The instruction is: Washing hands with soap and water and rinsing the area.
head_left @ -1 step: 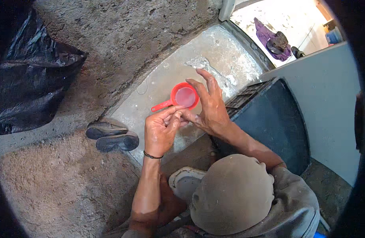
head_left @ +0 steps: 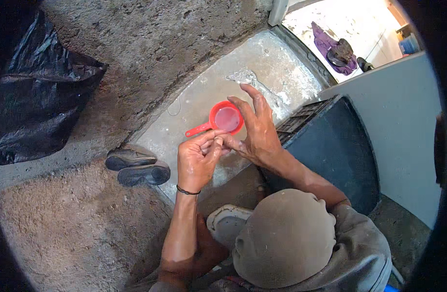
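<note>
My left hand (head_left: 199, 158), with a dark band at the wrist, is closed round the thumb of my right hand (head_left: 255, 134). My right hand has its other fingers spread and curved beside a red plastic cup with a handle (head_left: 226, 118), holding cloudy liquid. The cup rests on a pale concrete slab (head_left: 199, 92), just beyond my joined fingers. Both hands look wet.
Dark shoes (head_left: 140, 173) lie left, below a black plastic sheet (head_left: 38, 107). A dark bin-like container (head_left: 330, 155) stands right, beside a pale panel (head_left: 398, 121). A doorway shows purple cloth (head_left: 325, 44). A grey-covered rounded shape (head_left: 284, 233) fills the lower middle.
</note>
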`<action>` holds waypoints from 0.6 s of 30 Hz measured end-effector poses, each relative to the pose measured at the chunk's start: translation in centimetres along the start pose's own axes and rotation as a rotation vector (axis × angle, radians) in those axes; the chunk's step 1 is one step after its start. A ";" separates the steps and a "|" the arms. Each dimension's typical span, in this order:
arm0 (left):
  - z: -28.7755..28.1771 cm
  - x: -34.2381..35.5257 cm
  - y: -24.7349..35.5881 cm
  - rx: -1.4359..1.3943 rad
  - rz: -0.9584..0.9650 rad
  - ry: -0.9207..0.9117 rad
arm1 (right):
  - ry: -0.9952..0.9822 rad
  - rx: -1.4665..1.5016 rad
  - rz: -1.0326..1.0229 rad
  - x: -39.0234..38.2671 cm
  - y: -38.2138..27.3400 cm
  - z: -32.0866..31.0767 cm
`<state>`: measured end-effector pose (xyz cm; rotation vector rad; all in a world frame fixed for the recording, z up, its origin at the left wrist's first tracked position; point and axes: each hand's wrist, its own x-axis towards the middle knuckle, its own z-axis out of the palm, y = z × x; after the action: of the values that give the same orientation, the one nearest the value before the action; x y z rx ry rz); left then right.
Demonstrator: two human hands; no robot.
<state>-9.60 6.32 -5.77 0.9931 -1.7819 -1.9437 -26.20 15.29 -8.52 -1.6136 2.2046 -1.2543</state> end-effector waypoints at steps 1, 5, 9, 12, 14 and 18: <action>-0.1 0.0 -0.1 -0.025 0.010 0.001 | 0.000 -0.008 -0.003 0.0 0.0 0.0; 0.4 -0.1 -0.4 -0.220 -0.018 0.059 | 0.011 -0.022 0.016 0.3 0.1 -0.1; 3.2 -0.8 -1.0 -0.612 -0.066 0.131 | 0.127 -0.095 -0.005 0.4 0.1 0.1; 6.5 -1.5 -1.8 -0.459 -0.040 0.291 | 0.252 -0.203 -0.085 -0.1 0.0 0.9; 7.9 -1.1 -2.4 -0.392 0.033 0.417 | 0.339 -0.182 -0.082 -0.4 0.0 1.9; 8.6 0.4 -3.5 -0.503 -0.068 0.531 | 0.467 -0.149 -0.063 -1.0 0.4 3.3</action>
<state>-14.98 13.02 -9.44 1.2347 -0.9261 -1.8008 -24.25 14.35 -11.25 -1.5766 2.5850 -1.6628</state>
